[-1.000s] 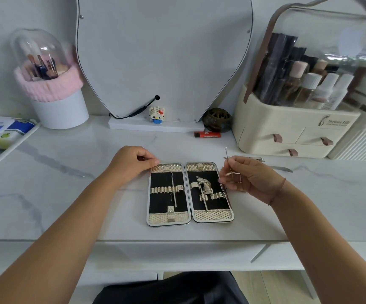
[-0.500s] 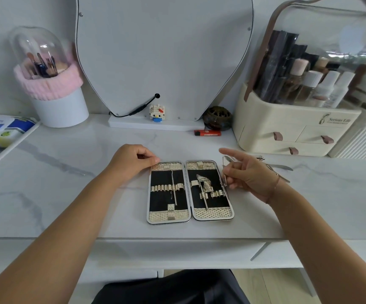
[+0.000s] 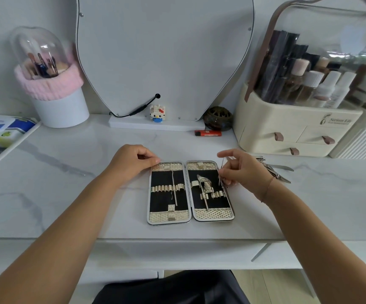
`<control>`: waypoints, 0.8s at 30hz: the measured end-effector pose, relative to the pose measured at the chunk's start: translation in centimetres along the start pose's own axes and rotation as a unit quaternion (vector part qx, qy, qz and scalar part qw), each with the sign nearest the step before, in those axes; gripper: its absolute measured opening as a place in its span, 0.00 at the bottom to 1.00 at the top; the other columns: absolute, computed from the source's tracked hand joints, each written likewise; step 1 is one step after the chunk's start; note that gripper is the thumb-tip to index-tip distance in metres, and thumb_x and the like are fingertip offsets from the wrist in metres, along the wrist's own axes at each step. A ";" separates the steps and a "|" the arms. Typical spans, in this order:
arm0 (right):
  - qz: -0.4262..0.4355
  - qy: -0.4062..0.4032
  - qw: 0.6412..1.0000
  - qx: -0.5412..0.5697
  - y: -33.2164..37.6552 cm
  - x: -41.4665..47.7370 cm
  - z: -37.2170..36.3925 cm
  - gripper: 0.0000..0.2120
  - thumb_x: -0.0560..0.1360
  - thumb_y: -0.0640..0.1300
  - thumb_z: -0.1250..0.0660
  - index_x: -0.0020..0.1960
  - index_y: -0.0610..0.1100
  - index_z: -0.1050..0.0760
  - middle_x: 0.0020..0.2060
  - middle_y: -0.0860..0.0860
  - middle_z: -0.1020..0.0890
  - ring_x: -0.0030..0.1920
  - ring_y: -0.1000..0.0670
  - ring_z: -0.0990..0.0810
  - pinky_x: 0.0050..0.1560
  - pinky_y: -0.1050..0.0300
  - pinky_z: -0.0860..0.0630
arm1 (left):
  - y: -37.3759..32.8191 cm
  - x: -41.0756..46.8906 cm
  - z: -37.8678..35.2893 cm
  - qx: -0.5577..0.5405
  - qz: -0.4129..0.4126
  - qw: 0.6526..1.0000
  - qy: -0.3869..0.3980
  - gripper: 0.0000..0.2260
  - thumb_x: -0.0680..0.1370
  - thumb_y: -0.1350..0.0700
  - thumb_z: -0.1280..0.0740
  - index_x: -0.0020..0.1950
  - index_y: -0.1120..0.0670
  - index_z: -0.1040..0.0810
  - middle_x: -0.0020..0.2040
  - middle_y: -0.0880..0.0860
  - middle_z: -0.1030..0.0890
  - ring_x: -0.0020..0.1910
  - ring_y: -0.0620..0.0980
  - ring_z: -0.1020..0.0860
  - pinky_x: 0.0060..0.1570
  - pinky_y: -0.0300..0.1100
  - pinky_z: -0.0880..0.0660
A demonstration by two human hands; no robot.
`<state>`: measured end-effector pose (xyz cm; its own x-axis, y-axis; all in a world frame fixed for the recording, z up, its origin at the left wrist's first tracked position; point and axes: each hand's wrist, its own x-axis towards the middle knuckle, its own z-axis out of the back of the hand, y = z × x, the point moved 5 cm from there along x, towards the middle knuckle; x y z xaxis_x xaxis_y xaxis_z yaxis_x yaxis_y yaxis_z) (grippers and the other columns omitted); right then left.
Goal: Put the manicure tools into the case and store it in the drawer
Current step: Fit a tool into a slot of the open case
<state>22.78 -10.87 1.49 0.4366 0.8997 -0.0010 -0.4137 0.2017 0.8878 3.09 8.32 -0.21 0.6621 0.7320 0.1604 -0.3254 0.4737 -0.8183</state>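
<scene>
case (image 3: 191,191) open (flat); right hand (image 3: 242,170) at edge.

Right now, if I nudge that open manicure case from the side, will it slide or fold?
The open manicure case lies flat on smooth marble, so it would probably slide easily. Its centre hinge may flex. The left hand at its corner likely steadies it.

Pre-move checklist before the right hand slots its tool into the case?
1. Case open flat: ok.
2. Left hand steadying case's top left corner: ok.
3. Right hand has a grip on a thin tool: ok.
4. Free loops in right half: ok.
5. Tool tip lined up with a loop: cannot tell.
6. All tools packed: not ok, loose tools lie on the table behind the right hand.
</scene>
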 end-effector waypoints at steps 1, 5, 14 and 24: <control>-0.001 -0.002 1.000 0.001 -0.1 0.0 0.0 0.17 0.72 0.32 0.32 0.58 0.41 0.30 0.29 0.47 0.21 0.26 0.56 0.24 0.30 0.66 0.27 | 0.0 0.0 0.0 -0.001 0.001 1.000 0.001 0.05 0.70 0.54 0.26 0.35 0.46 0.18 0.38 0.45 0.17 0.39 0.43 0.23 0.42 0.37 0.29; 0.002 -0.001 1.000 -0.009 -0.1 0.0 0.0 0.15 0.71 0.32 0.32 0.57 0.40 0.29 0.30 0.47 0.20 0.26 0.57 0.24 0.30 0.68 0.28 | 0.1 0.1 0.0 -0.002 0.000 1.000 -0.001 0.05 0.69 0.53 0.26 0.35 0.45 0.18 0.36 0.45 0.17 0.38 0.43 0.22 0.42 0.37 0.28; 0.023 -0.002 0.999 -0.033 0.2 -0.6 -0.2 0.16 0.71 0.33 0.31 0.57 0.45 0.25 0.33 0.48 0.18 0.27 0.57 0.24 0.34 0.68 0.26 | -0.1 0.0 0.0 -0.001 -0.006 1.000 0.003 0.04 0.70 0.54 0.26 0.36 0.46 0.18 0.38 0.46 0.17 0.39 0.43 0.23 0.43 0.37 0.29; 0.028 0.004 0.995 -0.094 -0.1 -0.6 -0.3 0.15 0.70 0.37 0.29 0.55 0.47 0.23 0.34 0.51 0.18 0.36 0.53 0.21 0.47 0.54 0.22 | 0.1 0.2 -0.1 0.005 0.001 1.000 0.001 0.04 0.70 0.54 0.26 0.36 0.46 0.18 0.38 0.45 0.17 0.39 0.42 0.23 0.42 0.36 0.30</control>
<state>22.31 -11.32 1.30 0.4019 0.9147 0.0422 -0.5802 0.2187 0.7845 3.23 8.46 -0.25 0.6632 0.7319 0.1564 -0.3336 0.4762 -0.8136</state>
